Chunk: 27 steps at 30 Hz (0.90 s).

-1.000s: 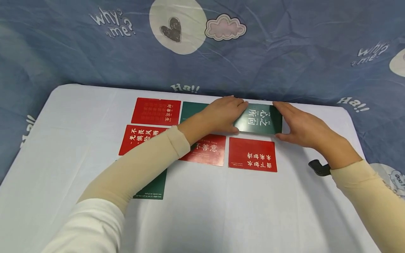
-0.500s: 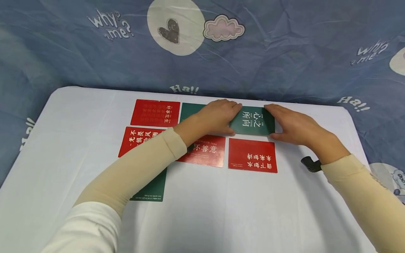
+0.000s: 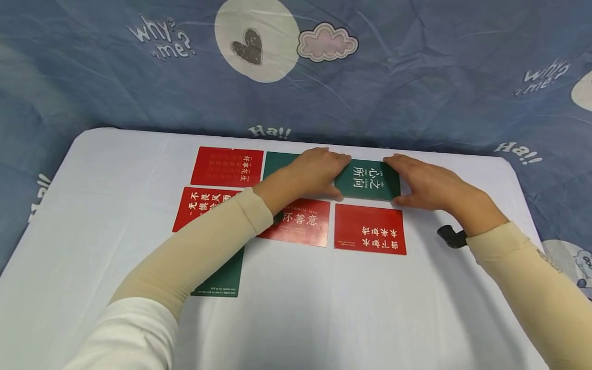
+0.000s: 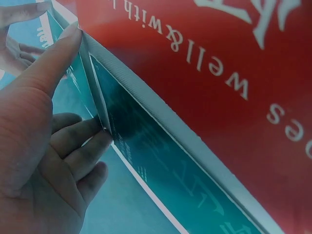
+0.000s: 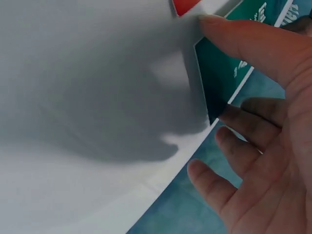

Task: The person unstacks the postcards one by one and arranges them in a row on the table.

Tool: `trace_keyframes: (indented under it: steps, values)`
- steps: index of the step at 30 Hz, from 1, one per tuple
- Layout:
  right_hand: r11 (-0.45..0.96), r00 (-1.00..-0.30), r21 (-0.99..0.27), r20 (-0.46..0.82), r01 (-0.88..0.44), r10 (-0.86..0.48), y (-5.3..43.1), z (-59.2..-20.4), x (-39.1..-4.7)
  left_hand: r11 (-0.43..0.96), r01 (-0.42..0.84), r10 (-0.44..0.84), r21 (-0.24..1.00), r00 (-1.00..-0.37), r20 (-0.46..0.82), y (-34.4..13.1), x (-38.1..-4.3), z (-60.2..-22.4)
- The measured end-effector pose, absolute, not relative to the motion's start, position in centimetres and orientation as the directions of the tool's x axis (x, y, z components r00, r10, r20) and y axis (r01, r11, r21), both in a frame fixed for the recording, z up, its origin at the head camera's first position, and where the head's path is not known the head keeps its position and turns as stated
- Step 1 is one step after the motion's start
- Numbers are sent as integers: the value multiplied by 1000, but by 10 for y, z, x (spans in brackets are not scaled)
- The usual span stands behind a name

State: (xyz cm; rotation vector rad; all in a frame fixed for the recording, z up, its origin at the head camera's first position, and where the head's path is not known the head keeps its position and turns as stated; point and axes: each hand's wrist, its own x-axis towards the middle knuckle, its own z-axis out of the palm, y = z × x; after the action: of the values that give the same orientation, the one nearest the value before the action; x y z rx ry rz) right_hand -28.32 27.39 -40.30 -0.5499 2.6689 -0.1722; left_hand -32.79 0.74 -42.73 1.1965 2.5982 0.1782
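A green card (image 3: 365, 180) with white characters lies near the table's far edge. My left hand (image 3: 319, 168) holds its left end, thumb on the near edge and fingers at the far one. My right hand (image 3: 427, 182) grips the right end likewise; in the right wrist view, the thumb (image 5: 234, 36) and fingers span this end of the card (image 5: 212, 73). Left of it lies a second green card (image 3: 279, 162), partly under my left hand. The left wrist view has the two green cards end to end beside my fingers; whether they touch I cannot tell.
Red cards lie nearby: one (image 3: 226, 167) at the far left, one (image 3: 196, 203) below it, one (image 3: 305, 223) mid-row, one (image 3: 370, 229) in front of the held card. Another green card (image 3: 224, 277) is partly under my left arm. A patterned blue cloth (image 3: 393, 92) hangs behind the table.
Both hands have slid the held green card leftward, closer to the second green card. The other cards keep their places, and the view shifts slightly.
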Motion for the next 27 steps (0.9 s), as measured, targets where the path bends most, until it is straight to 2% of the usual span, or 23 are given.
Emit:
trace_keyframes:
  steps: [16, 27]
  values:
    - [930, -837, -225, -411, -292, -362, 275, -405, -284, 667, 709, 745, 229, -631, -217, 8, -326, -427]
    - [920, -837, -268, -397, -286, -376, 279, -408, -282, 680, 693, 733, 241, -636, -240, 11, -326, -425]
